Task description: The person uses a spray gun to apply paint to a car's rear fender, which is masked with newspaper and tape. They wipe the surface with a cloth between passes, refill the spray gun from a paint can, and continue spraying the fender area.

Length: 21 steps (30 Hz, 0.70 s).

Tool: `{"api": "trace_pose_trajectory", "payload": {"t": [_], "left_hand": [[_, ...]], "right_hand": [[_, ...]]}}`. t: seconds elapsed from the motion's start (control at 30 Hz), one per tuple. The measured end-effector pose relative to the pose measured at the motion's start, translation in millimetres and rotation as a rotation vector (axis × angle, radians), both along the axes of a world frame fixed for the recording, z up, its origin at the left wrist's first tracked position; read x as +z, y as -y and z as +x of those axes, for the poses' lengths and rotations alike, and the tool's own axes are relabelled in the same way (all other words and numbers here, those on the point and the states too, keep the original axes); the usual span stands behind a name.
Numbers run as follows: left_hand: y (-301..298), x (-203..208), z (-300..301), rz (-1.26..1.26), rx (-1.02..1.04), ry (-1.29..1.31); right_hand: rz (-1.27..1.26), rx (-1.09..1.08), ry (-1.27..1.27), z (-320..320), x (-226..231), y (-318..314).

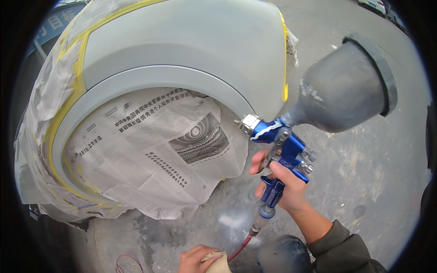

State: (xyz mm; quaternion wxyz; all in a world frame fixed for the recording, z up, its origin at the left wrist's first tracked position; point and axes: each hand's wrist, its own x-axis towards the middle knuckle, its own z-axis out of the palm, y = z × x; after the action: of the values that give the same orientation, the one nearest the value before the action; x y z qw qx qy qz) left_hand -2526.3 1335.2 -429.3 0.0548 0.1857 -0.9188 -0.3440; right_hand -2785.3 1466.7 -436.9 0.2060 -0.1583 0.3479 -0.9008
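My right hand (293, 186) is wrapped round the handle of a blue paint spray gun (290, 148), its fingers at the trigger. A grey, paint-dusted cup (343, 88) with a dark lid sits tilted on the gun. The silver nozzle points left, toward the silver-grey car fender (186, 38) and its wheel arch. From the bottom of the handle a red air hose (240, 249) runs down. Low in the view, my left hand (195, 259) is closed on a cream cloth (220, 264), partly cut off by the lower edge.
Newspaper (136, 150) covers the wheel opening, and yellow masking tape (79, 68) edges the fender. Masking paper (43, 109) wraps the left side. The grey concrete floor (350, 182) carries paint marks. Another vehicle (374, 5) shows at the far top right.
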Motion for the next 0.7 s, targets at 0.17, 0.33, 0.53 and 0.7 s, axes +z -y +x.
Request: {"api": "trace_pose_trajectory", "payload": {"t": [0.17,0.33,0.53,0.7], "left_hand": [[7,-1,7,0.021,-0.021,-0.017],[5,10,17,0.041,-0.105,-0.088],[11,5,22,0.133,-0.231,-0.074],[7,-8,-5,0.315,-0.284,-0.015]], "right_hand": [[0.07,-0.189,0.11,-7,-30,-12],[0.227,-0.425,0.295,17,-44,-17],[0.083,-0.287,0.086,61,-18,-6],[0.088,0.246,0.043,72,10,-48]]}}
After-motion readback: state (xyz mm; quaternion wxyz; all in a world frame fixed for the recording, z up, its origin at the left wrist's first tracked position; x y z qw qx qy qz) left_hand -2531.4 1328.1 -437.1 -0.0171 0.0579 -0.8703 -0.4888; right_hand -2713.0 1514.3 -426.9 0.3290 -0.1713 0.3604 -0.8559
